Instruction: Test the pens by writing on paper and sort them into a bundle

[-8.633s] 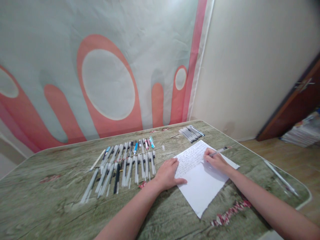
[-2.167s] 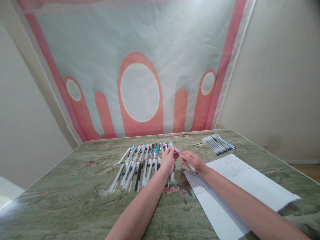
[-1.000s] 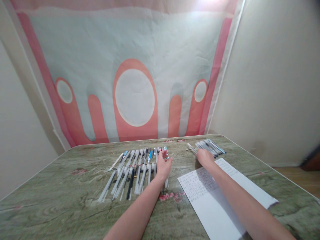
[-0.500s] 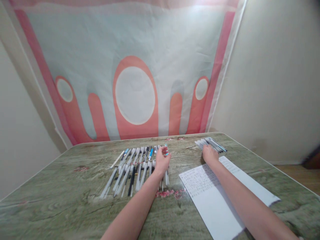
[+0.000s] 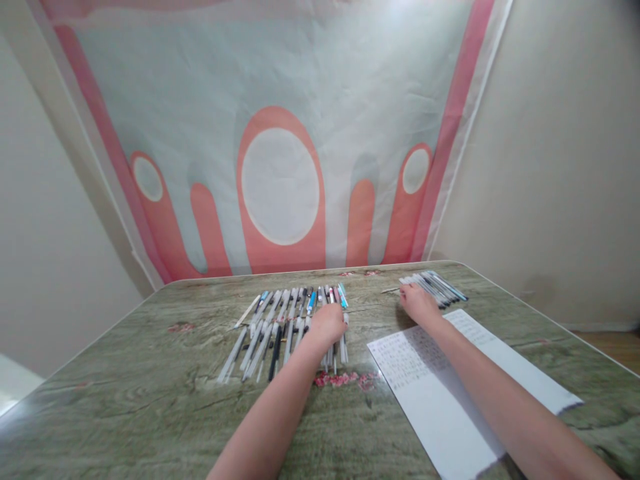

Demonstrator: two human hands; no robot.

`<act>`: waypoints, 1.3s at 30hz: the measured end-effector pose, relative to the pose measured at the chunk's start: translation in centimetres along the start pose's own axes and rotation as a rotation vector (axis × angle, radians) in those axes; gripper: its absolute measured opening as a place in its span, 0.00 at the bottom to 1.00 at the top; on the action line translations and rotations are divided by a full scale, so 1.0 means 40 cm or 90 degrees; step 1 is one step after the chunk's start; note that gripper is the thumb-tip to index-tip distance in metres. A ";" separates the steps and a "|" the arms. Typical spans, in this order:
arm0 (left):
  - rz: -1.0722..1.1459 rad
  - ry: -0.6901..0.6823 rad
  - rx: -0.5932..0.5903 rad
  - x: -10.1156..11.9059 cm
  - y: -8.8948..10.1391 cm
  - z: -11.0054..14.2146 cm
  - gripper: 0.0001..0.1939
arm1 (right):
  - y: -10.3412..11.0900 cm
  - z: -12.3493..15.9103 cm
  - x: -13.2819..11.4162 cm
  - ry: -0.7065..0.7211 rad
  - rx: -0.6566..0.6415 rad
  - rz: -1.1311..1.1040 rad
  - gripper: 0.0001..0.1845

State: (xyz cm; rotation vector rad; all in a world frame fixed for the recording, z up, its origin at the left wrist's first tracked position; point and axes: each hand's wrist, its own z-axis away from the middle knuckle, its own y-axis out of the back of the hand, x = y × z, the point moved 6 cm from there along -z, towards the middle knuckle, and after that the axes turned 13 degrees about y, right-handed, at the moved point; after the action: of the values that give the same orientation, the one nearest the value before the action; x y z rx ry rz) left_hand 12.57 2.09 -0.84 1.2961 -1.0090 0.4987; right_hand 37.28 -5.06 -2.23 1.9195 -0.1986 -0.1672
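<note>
My left hand (image 5: 328,325) is closed and palm-down over the right part of two rows of pen pieces. Its curled fingers hide whatever they hold. In the far row lie pale barrels and caps, with a blue pen piece (image 5: 311,302) among them. Clear tubes fill the near row, along with a black barrel (image 5: 275,352). My right hand (image 5: 417,303) has its fingertips pinched at the end of a thin pen refill (image 5: 390,290). Just beyond and right of that hand, several slim pens (image 5: 443,287) lie side by side.
A handwritten sheet of paper (image 5: 430,407) lies under my right forearm. The wood-patterned table (image 5: 140,400) has pink printed flowers. Its far edge stands close to a pink and grey wall hanging (image 5: 280,180).
My left hand has come down and nearer, its fingers curling out of sight over the near row. My right hand has shifted left to the thin refill. The view has turned slightly.
</note>
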 end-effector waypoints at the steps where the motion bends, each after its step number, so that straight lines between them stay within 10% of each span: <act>1: 0.024 0.013 0.001 -0.004 -0.003 0.002 0.18 | 0.002 -0.003 -0.019 0.043 -0.003 -0.035 0.11; 8: 0.118 0.084 -0.041 -0.027 -0.014 0.008 0.22 | 0.008 0.017 -0.176 0.296 -0.032 -0.196 0.08; 18: -0.526 0.068 -0.117 0.051 -0.040 0.063 0.13 | 0.020 0.054 -0.256 0.362 -0.015 -0.195 0.09; 39: -0.409 0.104 -0.071 0.030 -0.085 0.096 0.13 | 0.012 0.068 -0.285 0.423 0.043 -0.273 0.12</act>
State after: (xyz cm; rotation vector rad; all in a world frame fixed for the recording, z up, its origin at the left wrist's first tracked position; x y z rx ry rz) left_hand 14.61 -2.64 -1.88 1.3668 -0.4347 0.0497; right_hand 25.55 -5.23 -2.49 1.9582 0.6596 0.2005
